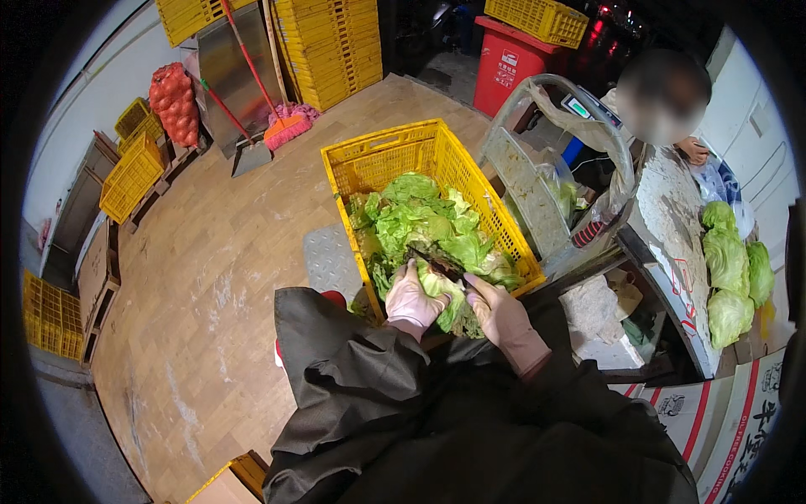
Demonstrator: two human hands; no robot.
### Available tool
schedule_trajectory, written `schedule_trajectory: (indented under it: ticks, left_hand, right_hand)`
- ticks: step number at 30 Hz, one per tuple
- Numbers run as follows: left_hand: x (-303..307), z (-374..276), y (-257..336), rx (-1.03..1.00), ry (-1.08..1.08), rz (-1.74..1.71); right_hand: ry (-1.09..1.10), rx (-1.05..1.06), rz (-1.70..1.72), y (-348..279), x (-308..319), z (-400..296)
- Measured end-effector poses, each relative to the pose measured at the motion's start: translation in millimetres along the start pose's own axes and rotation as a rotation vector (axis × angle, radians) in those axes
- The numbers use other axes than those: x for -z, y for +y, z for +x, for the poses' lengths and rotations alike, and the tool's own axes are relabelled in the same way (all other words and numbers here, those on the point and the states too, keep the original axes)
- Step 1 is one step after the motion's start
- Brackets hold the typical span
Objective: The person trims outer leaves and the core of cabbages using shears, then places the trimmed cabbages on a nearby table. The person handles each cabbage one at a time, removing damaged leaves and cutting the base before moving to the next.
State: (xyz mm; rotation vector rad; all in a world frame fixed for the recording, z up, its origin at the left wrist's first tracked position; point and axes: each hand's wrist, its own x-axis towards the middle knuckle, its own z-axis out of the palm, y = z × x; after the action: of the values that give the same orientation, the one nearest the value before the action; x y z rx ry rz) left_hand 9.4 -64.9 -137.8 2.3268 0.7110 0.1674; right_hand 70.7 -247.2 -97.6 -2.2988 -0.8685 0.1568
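Before me stands a yellow plastic crate, partly filled with loose green lettuce leaves, some of them brown or wilted. Over its near end, my left hand, in a pale glove, grips a head of lettuce from the left, thumb against it. My right hand, gloved too, is shut on the handle of a knife at the lettuce's right side. The dark blade lies across the top of the lettuce, pointing up and left. The handle is mostly hidden by my fingers.
Several trimmed lettuce heads lie on the worn table at right, where another person sits behind a metal-framed cart. Printed cartons stand lower right. A dustpan, brooms, onion sack and stacked yellow crates stand further back.
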Motion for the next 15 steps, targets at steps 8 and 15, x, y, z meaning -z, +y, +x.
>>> schedule_trajectory:
  ticks: [8,15]
  left_hand:
    - [0,-3,9,0.014,-0.037,-0.075]
    - [3,-4,0,0.057,0.013,-0.088]
  right_hand:
    - [-0.073,-0.242,-0.156,20,-18,59]
    - [0.062,0.141,0.108,-14,2,-5]
